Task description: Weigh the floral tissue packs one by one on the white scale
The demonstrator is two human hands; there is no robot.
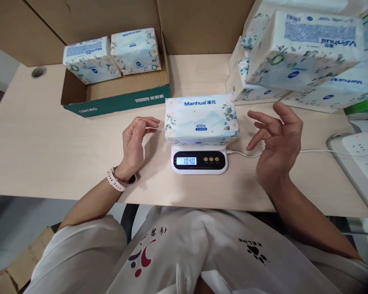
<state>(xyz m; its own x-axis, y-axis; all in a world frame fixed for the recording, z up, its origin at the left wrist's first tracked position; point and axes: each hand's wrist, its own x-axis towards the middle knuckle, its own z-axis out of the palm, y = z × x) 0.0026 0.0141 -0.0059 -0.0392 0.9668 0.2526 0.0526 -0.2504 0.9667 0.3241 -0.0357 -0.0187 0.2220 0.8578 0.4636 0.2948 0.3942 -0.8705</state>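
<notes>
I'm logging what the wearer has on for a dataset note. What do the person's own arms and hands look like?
The left hand and right hand are bare: no gloves, and no rings that I can see. The left wrist carries a pale pink watch strap with a dark piece at its side. The forearms are uncovered, and short white sleeves cover the upper arms.

Prob. a packing office — wood desk [33, 143], cardboard carton [110, 100], stacked tissue packs [294, 57], digi scale [199, 161], power strip [362, 163].
</notes>
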